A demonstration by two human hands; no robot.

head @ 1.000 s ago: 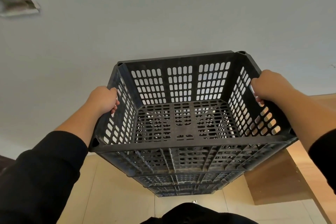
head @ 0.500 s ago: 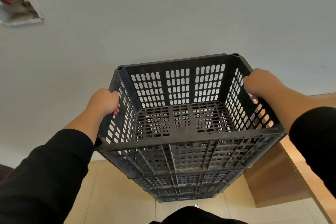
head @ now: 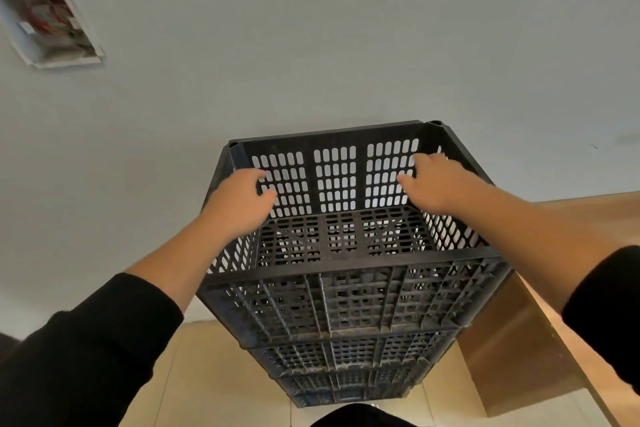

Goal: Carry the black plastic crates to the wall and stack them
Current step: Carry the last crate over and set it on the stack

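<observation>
I am looking down at the top black slotted plastic crate (head: 341,218), which is sitting on a stack of matching black plastic crates (head: 346,357) right against the pale grey wall (head: 311,45). Taking that top crate as my landmark: my left hand (head: 239,204) is hovering over its left side wall, fingers loosely spread and holding nothing; my right hand (head: 436,180) is reaching over its right side, near the far right corner, fingers also relaxed and clamped on nothing. Whether either palm is touching the rim I cannot tell.

I am judging the stacking step as nearly done, and the risks from here are these. The stack below the top crate is looking tall and slightly stepped, so if the crate is not seated squarely in the one beneath, it could be rocking or sliding once my hands are away. A sleeve or finger catching in the slots while pulling back could be tugging the crate off. Just to the right of the crate a brown cardboard box (head: 512,357) is standing on the beige tiled floor (head: 207,374); a toppling stack would be falling onto it or toward my legs.
</observation>
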